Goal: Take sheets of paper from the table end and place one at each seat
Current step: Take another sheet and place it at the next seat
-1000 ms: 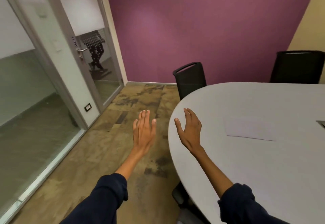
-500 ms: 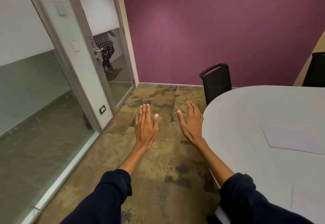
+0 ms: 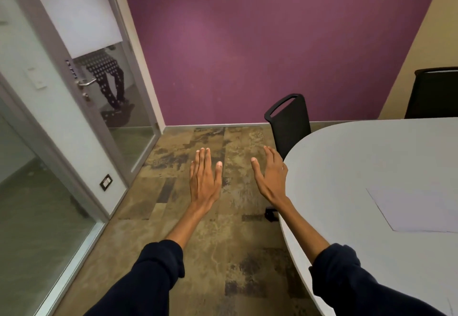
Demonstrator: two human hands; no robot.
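A white sheet of paper [image 3: 416, 210] lies flat on the rounded grey table [image 3: 352, 167] at the right, partly cut by the frame edge. My left hand [image 3: 204, 179] is stretched out flat over the floor, fingers apart, holding nothing. My right hand [image 3: 271, 175] is also flat and empty, hovering just left of the table's curved edge. Both hands are well left of the paper. A black chair [image 3: 290, 123] stands at the table's far left end, and a second black chair [image 3: 433, 92] stands at the far right.
A glass door with a metal handle [image 3: 85, 83] and glass wall panels line the left side. A purple wall closes the far end. Mottled brown floor [image 3: 215, 229] runs between the glass wall and the table.
The view swung left off the table and has turned slightly back, so the table and paper shifted right. Both hands stayed flat and empty, and the right hand now sits beside the table edge instead of over it.
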